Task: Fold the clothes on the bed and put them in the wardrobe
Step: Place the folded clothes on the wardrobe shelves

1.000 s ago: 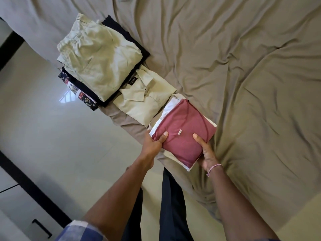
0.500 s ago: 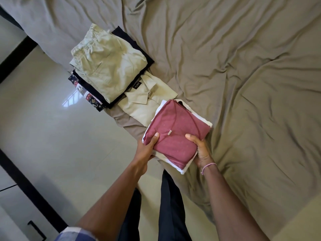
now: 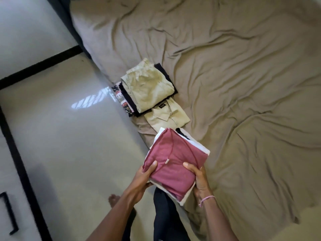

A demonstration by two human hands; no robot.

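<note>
Head view: maroon folded top (image 3: 173, 162) sits on a white folded garment (image 3: 202, 148). This small pile is held at the bed's near edge, partly over the floor (image 3: 69, 145). Left grip (image 3: 144, 178) curls round the pile's left side, thumb on top. Right grip (image 3: 199, 180) clamps the near-right side the same way. Just beyond lies a folded khaki shirt (image 3: 166, 115), then a farther stack topped by khaki trousers (image 3: 147, 87) over dark and patterned pieces. Bed sheet (image 3: 243, 84) shows no loose clothes. Folding looks done; every pile still needs moving to the wardrobe, which is not clearly visible.
</note>
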